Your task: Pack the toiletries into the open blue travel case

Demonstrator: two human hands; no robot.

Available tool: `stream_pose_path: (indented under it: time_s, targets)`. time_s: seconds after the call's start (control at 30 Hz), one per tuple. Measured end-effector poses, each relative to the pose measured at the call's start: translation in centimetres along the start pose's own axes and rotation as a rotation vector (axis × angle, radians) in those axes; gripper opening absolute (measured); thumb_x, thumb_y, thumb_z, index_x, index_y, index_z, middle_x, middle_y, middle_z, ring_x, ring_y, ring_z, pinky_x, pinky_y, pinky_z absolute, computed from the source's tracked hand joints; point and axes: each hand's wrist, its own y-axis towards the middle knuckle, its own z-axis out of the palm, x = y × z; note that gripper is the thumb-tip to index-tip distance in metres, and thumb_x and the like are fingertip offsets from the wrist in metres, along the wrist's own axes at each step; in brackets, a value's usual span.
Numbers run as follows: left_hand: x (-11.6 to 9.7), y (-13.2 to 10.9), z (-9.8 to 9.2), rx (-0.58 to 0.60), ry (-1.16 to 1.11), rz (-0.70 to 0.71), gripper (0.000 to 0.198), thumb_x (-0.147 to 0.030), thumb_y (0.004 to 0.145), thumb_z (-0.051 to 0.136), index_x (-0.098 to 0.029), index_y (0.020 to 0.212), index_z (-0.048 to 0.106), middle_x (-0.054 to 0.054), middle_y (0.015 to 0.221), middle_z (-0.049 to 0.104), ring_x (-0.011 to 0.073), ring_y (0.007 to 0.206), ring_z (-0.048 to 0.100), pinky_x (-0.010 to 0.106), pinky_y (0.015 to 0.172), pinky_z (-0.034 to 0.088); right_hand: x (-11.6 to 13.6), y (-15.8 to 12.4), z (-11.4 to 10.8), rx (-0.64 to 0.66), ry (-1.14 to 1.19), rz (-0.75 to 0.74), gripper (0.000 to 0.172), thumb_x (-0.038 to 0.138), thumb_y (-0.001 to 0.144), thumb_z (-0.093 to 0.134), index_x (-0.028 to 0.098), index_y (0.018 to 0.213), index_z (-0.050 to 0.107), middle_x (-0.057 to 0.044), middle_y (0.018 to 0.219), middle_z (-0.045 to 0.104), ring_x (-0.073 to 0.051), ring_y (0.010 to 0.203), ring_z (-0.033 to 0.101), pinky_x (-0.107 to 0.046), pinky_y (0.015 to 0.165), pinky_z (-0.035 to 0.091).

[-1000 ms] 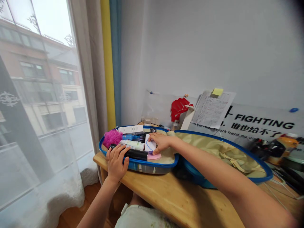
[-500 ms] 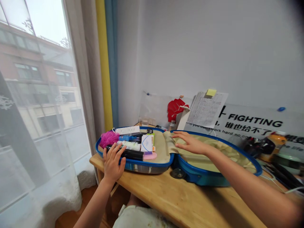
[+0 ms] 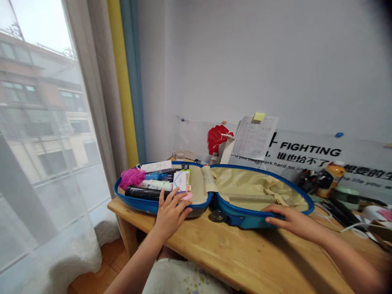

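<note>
A small blue suitcase (image 3: 241, 220) lies unfolded on the wooden desk, its two halves side by side. Packed into the left half are a pink bath puff (image 3: 132, 178), a black cylinder (image 3: 143, 192), a white tube (image 3: 157, 185), a white box (image 3: 157, 166) and a white-and-purple box (image 3: 180, 181). My left hand (image 3: 171, 210) is at the front rim of that half, fingers spread beside the black cylinder and the purple-edged box. On the right, my right hand (image 3: 284, 218) rests at the front rim of the cream-lined half, fingers extended and holding nothing.
A suitcase wheel (image 3: 217, 216) touches the desk (image 3: 220, 253) between the halves. Cables, an orange bottle (image 3: 330, 178) and a green-lidded container (image 3: 346, 196) crowd the right side. Papers (image 3: 255, 136) stand against the wall behind. A sheer curtain (image 3: 45, 163) hangs at the left.
My right hand has moved right and down, from the middle of the suitcase to its right half's front rim. My left hand has shifted right along the left half. The view has turned slightly right.
</note>
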Motion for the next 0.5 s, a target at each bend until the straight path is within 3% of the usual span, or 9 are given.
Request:
stream_pose_path:
  time_s: [0.13, 0.27, 0.5]
  targets:
    - [0.4, 0.1, -0.1, 0.033, 0.011, -0.003, 0.012, -0.036, 0.087, 0.057, -0.03, 0.084, 0.067, -0.003, 0.097, 0.071, 0.0202, 0.114, 0.055, 0.045, 0.115, 0.001, -0.4, -0.2, 1.2, -0.063, -0.032, -0.041, 0.058, 0.07, 0.081, 0.033, 0.024, 0.084, 0.068, -0.007, 0.085, 0.07, -0.024, 0.082, 0.063, -0.038, 0.081, 0.049]
    - [0.9, 0.3, -0.6, 0.103, 0.028, -0.004, 0.012, -0.033, 0.088, 0.056, -0.029, 0.086, 0.068, 0.0, 0.102, 0.069, 0.0228, 0.116, 0.053, 0.05, 0.114, 0.003, -0.4, -0.5, 2.1, -0.135, -0.05, -0.056, 0.054, 0.068, 0.081, 0.034, 0.026, 0.081, 0.068, -0.007, 0.08, 0.07, -0.024, 0.077, 0.063, -0.039, 0.076, 0.049]
    - [4.2, 0.1, -1.9, 0.181, 0.03, 0.0, 0.016, -0.033, 0.089, 0.053, -0.03, 0.089, 0.068, 0.002, 0.108, 0.067, 0.0245, 0.122, 0.048, 0.052, 0.113, 0.01, 2.9, -1.2, 3.7, -0.243, -0.124, -0.141, 0.045, 0.058, 0.087, 0.035, 0.028, 0.082, 0.069, -0.004, 0.078, 0.072, -0.022, 0.071, 0.065, -0.034, 0.068, 0.05]
